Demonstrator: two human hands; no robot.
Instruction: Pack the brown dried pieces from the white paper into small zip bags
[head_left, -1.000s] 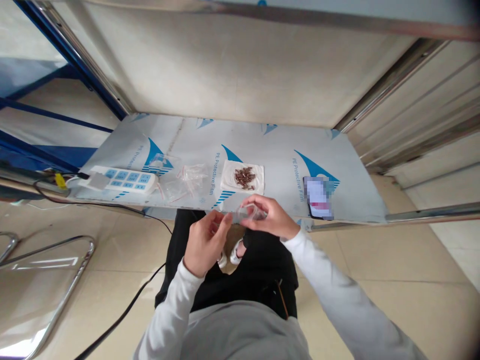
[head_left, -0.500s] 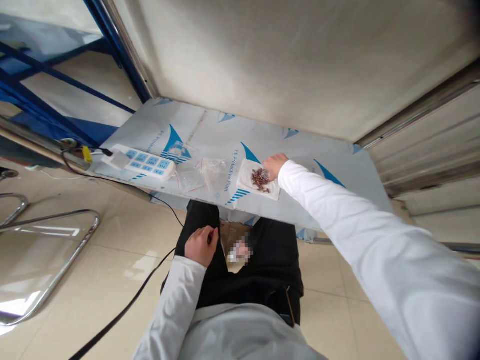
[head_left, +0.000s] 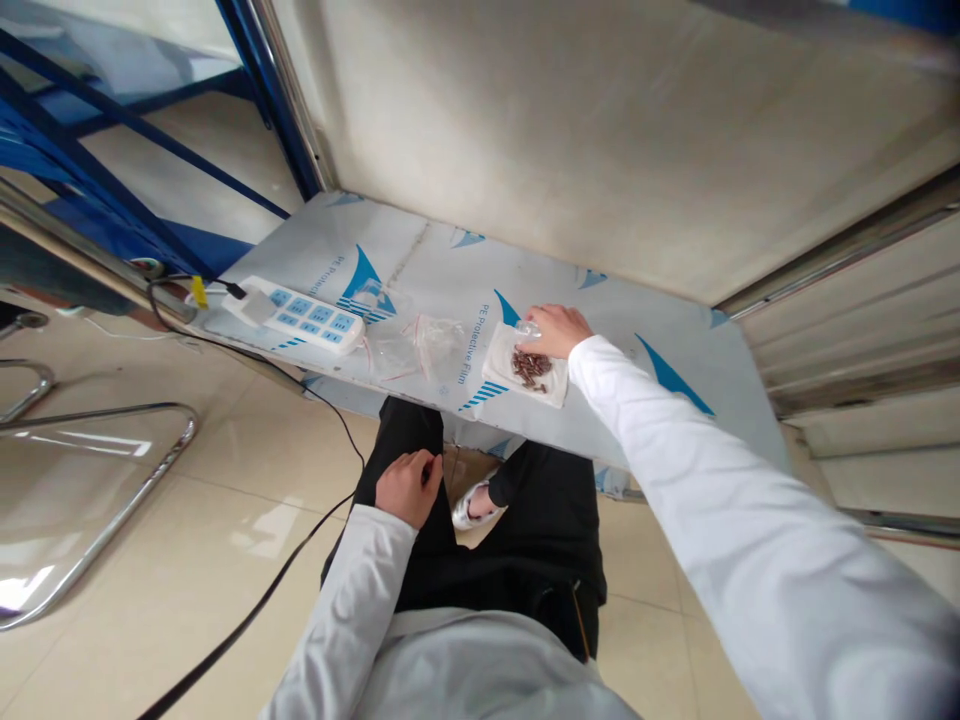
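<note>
My right hand [head_left: 556, 330] is over the far side of a square white tray-like piece [head_left: 501, 365] on the table. Its fingers are closed on a small piece of clear plastic [head_left: 529, 328], whose exact kind I cannot make out. A heap of small brown pieces [head_left: 531, 370], perhaps screws, lies on the white piece just below these fingers. My left hand [head_left: 409, 487] rests curled on my left thigh, with the thumb against the fingers. Nothing shows in it, though its palm side is hidden. Left of the white piece lie crumpled clear plastic bags [head_left: 431, 345].
A white power strip [head_left: 319, 318] with a plug and black cable [head_left: 285, 575] sits at the left of the film-covered table [head_left: 600, 420]. A pale panel [head_left: 540, 140] rises behind. Blue metal framing [head_left: 262, 100] stands far left, and a chrome-framed chair [head_left: 135, 500] is on the floor.
My right hand has shifted slightly to the far side of the brown heap, lifting the clear plastic off it. My left hand stays on the thigh. The view has shifted a little.
</note>
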